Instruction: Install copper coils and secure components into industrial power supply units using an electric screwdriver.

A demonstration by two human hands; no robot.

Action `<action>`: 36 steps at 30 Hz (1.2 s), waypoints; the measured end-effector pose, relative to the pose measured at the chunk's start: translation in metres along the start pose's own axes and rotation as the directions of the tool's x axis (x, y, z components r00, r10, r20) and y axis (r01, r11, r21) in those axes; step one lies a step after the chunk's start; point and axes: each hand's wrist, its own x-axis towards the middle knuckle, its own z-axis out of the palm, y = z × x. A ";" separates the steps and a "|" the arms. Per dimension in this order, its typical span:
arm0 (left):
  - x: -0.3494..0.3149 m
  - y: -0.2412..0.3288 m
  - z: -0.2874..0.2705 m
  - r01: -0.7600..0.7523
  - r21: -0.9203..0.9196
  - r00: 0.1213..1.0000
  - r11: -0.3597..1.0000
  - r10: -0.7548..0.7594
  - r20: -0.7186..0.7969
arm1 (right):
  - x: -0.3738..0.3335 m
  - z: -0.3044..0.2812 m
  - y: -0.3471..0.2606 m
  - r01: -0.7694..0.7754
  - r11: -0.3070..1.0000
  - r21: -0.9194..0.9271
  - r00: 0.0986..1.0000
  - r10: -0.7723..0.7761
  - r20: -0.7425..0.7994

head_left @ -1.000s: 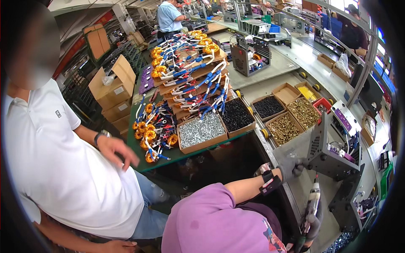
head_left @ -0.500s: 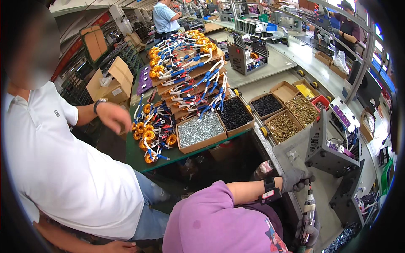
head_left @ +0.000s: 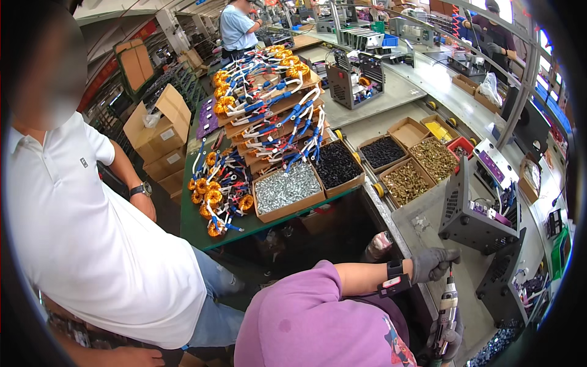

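Note:
My left hand, in a dark grey glove, is closed with its fingers curled at the tip of a driver bit. Whatever the fingertips may hold there is too small to make out. Below it my right hand, gloved too, wraps the lower body of an electric screwdriver, which points upward with its bit toward the left hand. Just beyond the hands a dark metal casing with purple parts sits tilted on the grey bench. Nearer to the right hand stands another dark perforated panel.
Open boxes hold silver screws, black pieces and brass-coloured fittings. Copper-wound coils with blue-and-white leads are stacked on a green table. A person in a white shirt stands at my left. Others work farther off.
The person in white has lowered a raised arm to their side. My hands keep nearly the same pose around the screwdriver. A far worker at upper right has shifted position.

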 end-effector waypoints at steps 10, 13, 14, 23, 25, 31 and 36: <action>-0.006 -0.007 0.029 -0.136 0.380 0.967 0.915 0.206 -0.151 | -0.011 0.021 0.002 0.199 0.980 -0.012 0.971 -0.199 -0.131; -0.007 -0.015 0.040 -0.206 0.570 0.965 0.796 0.261 -0.015 | -0.017 0.024 -0.001 0.121 0.993 -0.009 0.963 -0.120 -0.242; -0.007 -0.015 0.044 -0.127 0.656 0.987 0.744 0.163 0.006 | -0.026 0.022 -0.004 0.153 0.988 -0.008 0.951 -0.149 -0.270; 0.079 0.032 0.175 -0.548 0.675 0.695 -0.494 0.179 0.696 | -0.102 -0.021 -0.016 0.383 0.913 -0.142 0.763 -0.399 -0.509; 0.121 0.020 0.213 -0.419 0.784 0.841 -0.458 0.130 0.525 | -0.107 -0.031 -0.014 0.385 0.910 -0.155 0.744 -0.405 -0.532; 0.201 -0.021 0.246 -0.278 0.724 0.960 -0.631 -0.193 0.201 | -0.101 -0.058 -0.008 0.423 0.891 -0.164 0.729 -0.442 -0.523; 0.216 -0.018 0.230 -0.310 0.759 0.929 -0.573 -0.354 0.111 | -0.093 -0.073 -0.008 0.431 0.892 -0.137 0.766 -0.442 -0.468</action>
